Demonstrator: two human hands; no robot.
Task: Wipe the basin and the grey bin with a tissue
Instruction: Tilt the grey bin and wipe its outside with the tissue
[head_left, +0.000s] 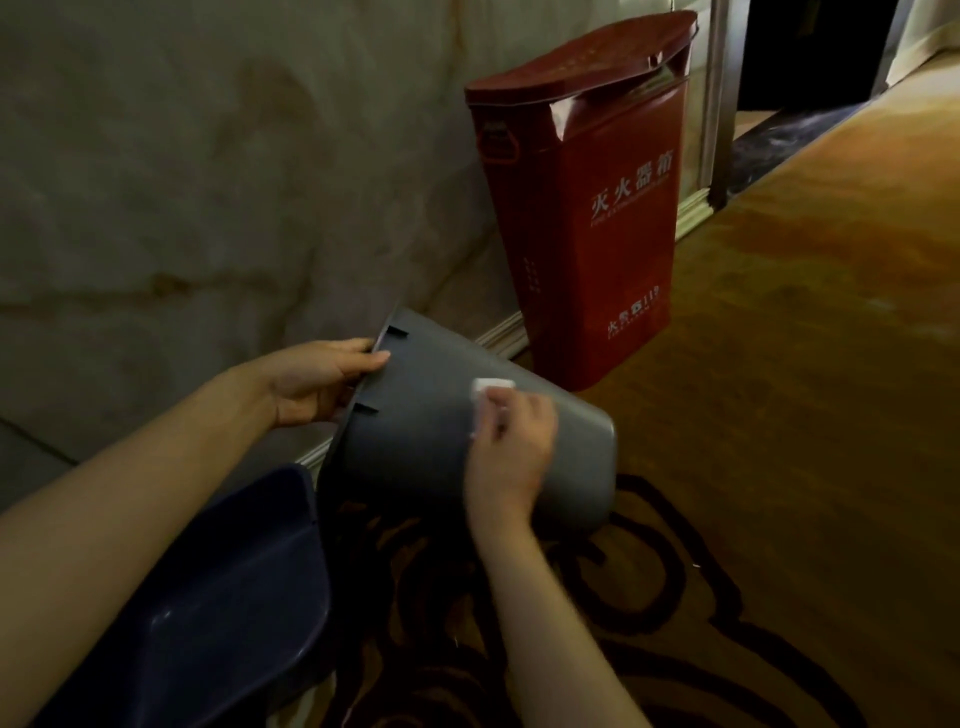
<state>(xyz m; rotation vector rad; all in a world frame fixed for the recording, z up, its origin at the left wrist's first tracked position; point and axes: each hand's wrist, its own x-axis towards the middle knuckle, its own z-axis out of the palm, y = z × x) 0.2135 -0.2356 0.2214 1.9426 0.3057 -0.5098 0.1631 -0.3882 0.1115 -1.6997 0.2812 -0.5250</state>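
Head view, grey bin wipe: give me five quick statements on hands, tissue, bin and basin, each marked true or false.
1. The grey bin is tipped on its side. True.
2. The left hand grips the bin by its base. False: its fingers hold the rim at the open end.
3. The right hand presses a white tissue against the bin's outer wall. True.
4. The dark blue basin sits to the right of the red box. False: the basin lies at lower left, near the person; the box stands against the wall beyond the bin.
5. The tissue is inside the basin. False: it is on the bin, under the right hand.
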